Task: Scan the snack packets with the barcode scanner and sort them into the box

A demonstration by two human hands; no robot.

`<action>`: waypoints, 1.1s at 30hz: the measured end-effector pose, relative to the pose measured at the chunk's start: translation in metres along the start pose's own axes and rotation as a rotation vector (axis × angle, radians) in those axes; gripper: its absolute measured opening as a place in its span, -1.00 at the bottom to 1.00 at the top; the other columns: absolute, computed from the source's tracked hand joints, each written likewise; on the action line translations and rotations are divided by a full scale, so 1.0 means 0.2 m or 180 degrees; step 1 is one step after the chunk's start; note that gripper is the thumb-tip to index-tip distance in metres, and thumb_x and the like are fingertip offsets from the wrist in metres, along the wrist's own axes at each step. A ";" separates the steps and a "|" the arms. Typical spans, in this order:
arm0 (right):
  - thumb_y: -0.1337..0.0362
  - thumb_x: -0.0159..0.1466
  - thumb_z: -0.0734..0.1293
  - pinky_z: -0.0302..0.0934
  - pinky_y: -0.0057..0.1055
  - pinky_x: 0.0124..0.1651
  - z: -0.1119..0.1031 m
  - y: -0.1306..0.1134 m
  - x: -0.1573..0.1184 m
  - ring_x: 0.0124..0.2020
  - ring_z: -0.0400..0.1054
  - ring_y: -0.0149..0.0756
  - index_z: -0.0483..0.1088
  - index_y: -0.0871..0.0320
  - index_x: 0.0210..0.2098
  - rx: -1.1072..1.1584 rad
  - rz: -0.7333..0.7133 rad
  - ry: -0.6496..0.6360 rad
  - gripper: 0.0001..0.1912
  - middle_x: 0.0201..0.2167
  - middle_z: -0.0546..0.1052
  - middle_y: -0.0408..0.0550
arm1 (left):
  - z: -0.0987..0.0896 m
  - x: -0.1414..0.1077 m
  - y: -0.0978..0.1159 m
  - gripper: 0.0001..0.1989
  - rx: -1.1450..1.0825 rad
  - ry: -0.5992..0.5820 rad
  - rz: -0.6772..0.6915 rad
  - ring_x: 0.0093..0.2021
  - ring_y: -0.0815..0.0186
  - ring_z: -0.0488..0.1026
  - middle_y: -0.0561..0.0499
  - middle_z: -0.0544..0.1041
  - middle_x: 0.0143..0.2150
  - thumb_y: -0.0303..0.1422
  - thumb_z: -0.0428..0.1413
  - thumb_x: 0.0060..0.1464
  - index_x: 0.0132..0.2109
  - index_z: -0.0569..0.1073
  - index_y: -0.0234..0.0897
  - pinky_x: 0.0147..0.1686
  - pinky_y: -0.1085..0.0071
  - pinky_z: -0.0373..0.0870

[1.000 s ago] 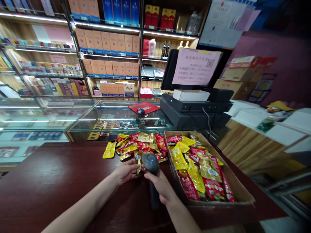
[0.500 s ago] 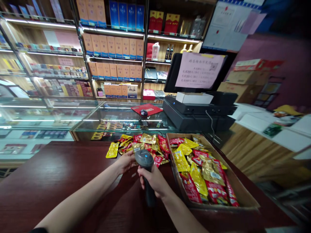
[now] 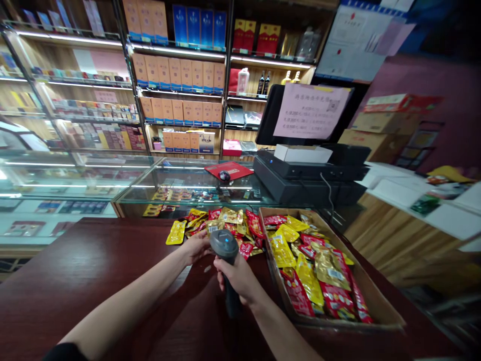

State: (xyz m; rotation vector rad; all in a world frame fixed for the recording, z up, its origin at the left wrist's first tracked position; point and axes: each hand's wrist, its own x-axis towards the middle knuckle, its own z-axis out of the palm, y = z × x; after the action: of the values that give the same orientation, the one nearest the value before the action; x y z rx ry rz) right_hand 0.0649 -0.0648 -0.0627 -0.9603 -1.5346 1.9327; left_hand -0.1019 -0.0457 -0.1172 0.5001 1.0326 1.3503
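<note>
My right hand (image 3: 238,278) is wrapped round the handle of a dark grey barcode scanner (image 3: 224,243), which stands upright with a small blue light on top. Just left of the scanner's head, my left hand (image 3: 198,247) pinches a gold snack packet (image 3: 214,227) whose white barcode label shows. The scanner hides part of this packet and some fingertips. Behind both hands lies a loose pile of red, yellow and gold snack packets (image 3: 255,224), with a yellow packet (image 3: 175,233) at its left end.
To the right, a shallow cardboard box (image 3: 387,317) holds more packets. Behind the dark red table (image 3: 93,281) stand a glass counter (image 3: 180,173), a mouse (image 3: 224,175) on a red mat, and a monitor (image 3: 268,115) over a black cash drawer (image 3: 278,183). Stocked shelves line the back.
The whole scene has shifted slightly right in the view. Both hands, the scanner and the gold packet keep nearly the same places relative to each other.
</note>
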 end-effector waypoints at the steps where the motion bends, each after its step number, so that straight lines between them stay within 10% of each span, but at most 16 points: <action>1: 0.21 0.04 0.27 0.06 -0.56 -0.71 0.00 0.00 0.00 -0.79 0.08 -0.52 0.26 0.18 -0.46 -0.0006 -0.0006 -0.0004 -0.83 -0.80 0.25 -0.30 | 0.00 0.00 0.00 -0.66 0.0010 0.0020 -0.0004 -0.47 0.38 0.48 -0.05 0.56 -0.36 -0.63 0.20 -0.14 -0.15 0.44 -0.36 -0.46 0.51 0.38; 16: 0.21 0.02 0.29 0.04 -0.53 -0.69 -0.01 -0.01 0.01 -0.77 0.08 -0.50 0.29 0.20 -0.53 -0.0011 0.0003 0.0026 -0.83 -0.79 0.27 -0.27 | 0.00 0.00 0.01 -0.56 0.0324 -0.0200 0.0033 -0.32 0.35 0.50 -0.07 0.56 -0.22 -0.58 0.27 -0.22 -0.10 0.45 -0.35 -0.32 0.49 0.41; 23: 0.32 -0.08 0.39 0.21 -0.44 -0.25 -0.08 0.00 0.08 -0.36 0.37 -0.32 0.44 0.20 -0.39 0.0196 -0.0618 0.1041 -0.78 -0.44 0.53 -0.13 | 0.00 -0.02 0.01 -0.57 0.0167 -0.0097 -0.0044 -0.36 0.33 0.52 -0.06 0.55 -0.24 -0.56 0.27 -0.19 -0.10 0.44 -0.29 -0.38 0.47 0.41; 33: 0.35 -0.15 0.42 0.25 -0.45 -0.31 -0.13 0.04 0.22 -0.42 0.36 -0.36 0.47 0.21 -0.45 0.0657 -0.0163 0.0895 -0.79 -0.50 0.51 -0.14 | 0.02 -0.03 0.00 -0.60 0.0210 -0.0163 -0.0051 -0.36 0.34 0.51 -0.06 0.54 -0.24 -0.54 0.29 -0.20 -0.13 0.47 -0.31 -0.38 0.45 0.44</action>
State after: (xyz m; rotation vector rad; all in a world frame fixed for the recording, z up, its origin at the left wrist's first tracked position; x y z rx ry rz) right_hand 0.0576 -0.0173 -0.0827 -1.0396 -1.1667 1.7909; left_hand -0.0978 -0.0513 -0.1133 0.5717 1.0397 1.2862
